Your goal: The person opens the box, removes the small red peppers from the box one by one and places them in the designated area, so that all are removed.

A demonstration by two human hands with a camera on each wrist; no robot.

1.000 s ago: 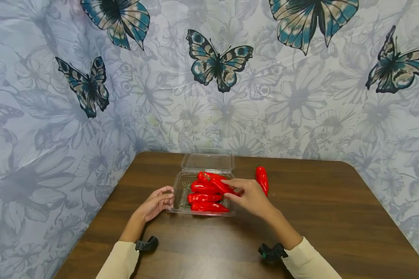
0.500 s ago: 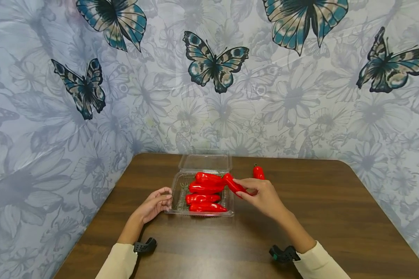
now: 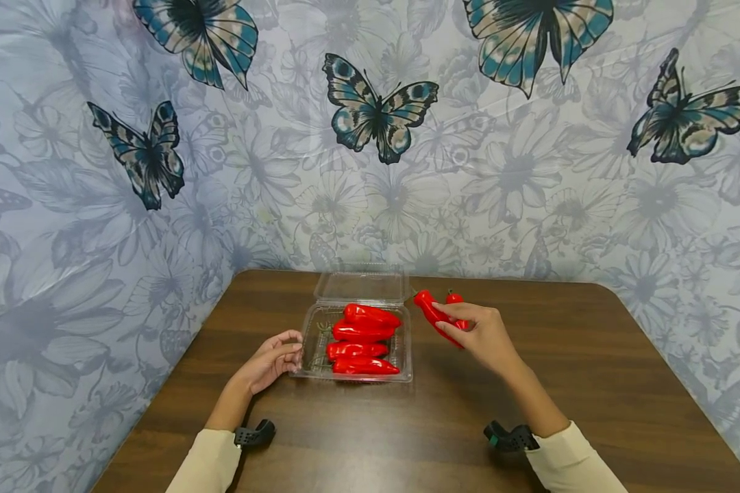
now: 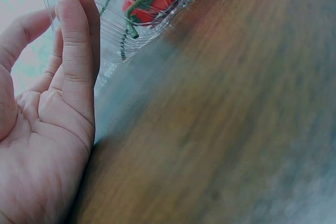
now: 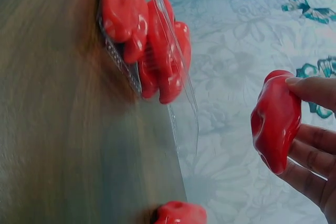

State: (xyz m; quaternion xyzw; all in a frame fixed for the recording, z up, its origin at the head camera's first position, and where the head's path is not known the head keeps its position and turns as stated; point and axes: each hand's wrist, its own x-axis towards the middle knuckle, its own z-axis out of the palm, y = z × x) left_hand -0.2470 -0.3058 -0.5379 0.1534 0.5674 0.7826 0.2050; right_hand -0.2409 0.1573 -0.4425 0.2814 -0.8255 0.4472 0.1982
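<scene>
A clear plastic clamshell container (image 3: 313, 352) stands on the table with its lid (image 3: 362, 283) raised at the back. Several glossy red peppers (image 3: 362, 331) lie in it side by side, their green stems (image 4: 137, 11) toward the left. My left hand (image 3: 270, 361) pinches the container's left edge between thumb and fingers. To the right of the container, my right hand (image 3: 486, 337) holds another red pepper (image 5: 277, 121) up, between thumb and fingers. Beyond that hand lies one more red pepper (image 3: 454, 298), partly hidden by the held one.
The brown wooden table (image 3: 592, 383) extends right and toward the front. Behind it hangs a pale floral cloth (image 3: 518, 205) printed with butterflies. Each wrist wears a black band, the left band (image 3: 255, 434) near the table's left side and the right band (image 3: 508, 437) opposite.
My right hand has lifted the pepper from over the container and carried it right, toward the pepper on the table. My left hand stays at the container's edge.
</scene>
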